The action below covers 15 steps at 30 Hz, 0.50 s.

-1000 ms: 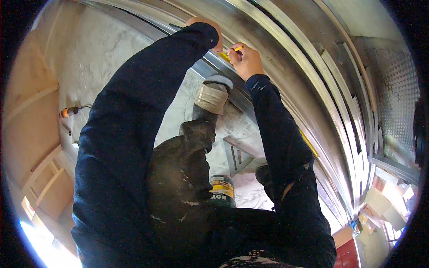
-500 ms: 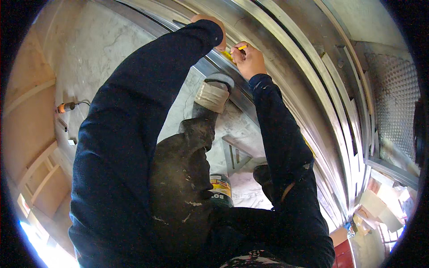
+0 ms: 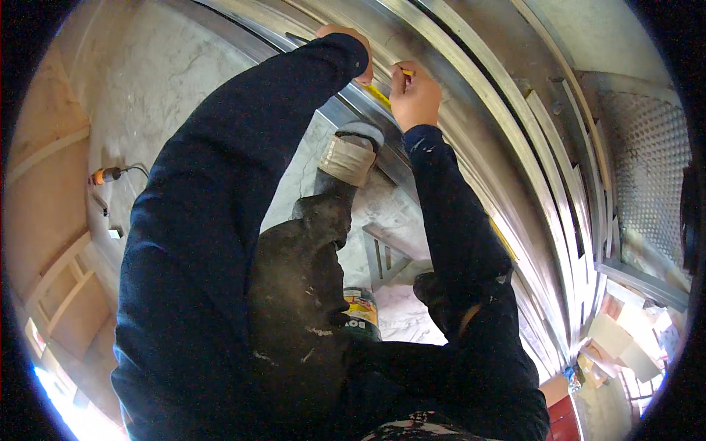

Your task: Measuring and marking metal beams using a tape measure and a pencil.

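Yellow tape-measure blade [image 3: 378,95]: lay along the long metal profiles [image 3: 340,110] at the upper middle of the view, between my two hands. Only a short stretch showed there; its upper end passed out of sight beside my left hand. Another yellow length showed by my right forearm; could not tell whether it belonged to the same blade.

Right hand [image 3: 416,97]: thumb and forefinger pinched together on a thin yellow pencil [image 3: 409,73], of which only a short piece stood clear of the grip. Pencil tip not made out. Remaining fingers curled, partly hidden behind the hand itself.

Left hand [image 3: 360,38]: near the blade's upper end, bent over the profiles. My dark sleeve [image 3: 213,169] covered much of it and the fingertips were out of sight, so I could not tell whether it was closed on anything. A slim dark piece stuck out just left of it, kind unclear.

Below the profiles: my shoe, under a beige cuff [image 3: 346,160]; a triangular metal frame [image 3: 382,239] on the floor; a bucket [image 3: 362,312], partly covered by my trouser leg.

Far left: orange-and-black corded power tool [image 3: 107,176], type not legible, cord lost behind my sleeve.
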### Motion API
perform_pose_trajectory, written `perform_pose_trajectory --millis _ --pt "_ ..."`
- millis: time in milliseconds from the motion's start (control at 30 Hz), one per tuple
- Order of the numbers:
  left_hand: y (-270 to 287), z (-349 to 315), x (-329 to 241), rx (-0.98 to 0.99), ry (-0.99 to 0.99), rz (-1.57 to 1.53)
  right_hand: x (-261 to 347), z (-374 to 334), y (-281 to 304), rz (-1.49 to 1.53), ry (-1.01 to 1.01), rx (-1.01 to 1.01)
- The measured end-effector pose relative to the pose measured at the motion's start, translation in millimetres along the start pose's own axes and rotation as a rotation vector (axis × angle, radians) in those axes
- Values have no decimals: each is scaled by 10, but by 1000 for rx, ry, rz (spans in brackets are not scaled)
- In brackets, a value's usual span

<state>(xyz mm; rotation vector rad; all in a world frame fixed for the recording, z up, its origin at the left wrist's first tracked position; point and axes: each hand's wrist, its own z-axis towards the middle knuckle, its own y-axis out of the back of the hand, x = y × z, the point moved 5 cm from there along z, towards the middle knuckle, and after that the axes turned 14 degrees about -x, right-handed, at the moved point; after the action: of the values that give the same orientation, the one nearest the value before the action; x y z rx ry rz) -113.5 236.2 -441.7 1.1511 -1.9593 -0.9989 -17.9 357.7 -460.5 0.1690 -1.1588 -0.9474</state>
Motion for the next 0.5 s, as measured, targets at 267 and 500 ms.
perform_pose_trajectory --millis 267,500 --pt "22 -18 -40 -26 -51 -18 -402 -354 -141 293 -421 189" --pt "44 -57 -52 -49 -56 21 -328 -339 -123 214 -347 231"
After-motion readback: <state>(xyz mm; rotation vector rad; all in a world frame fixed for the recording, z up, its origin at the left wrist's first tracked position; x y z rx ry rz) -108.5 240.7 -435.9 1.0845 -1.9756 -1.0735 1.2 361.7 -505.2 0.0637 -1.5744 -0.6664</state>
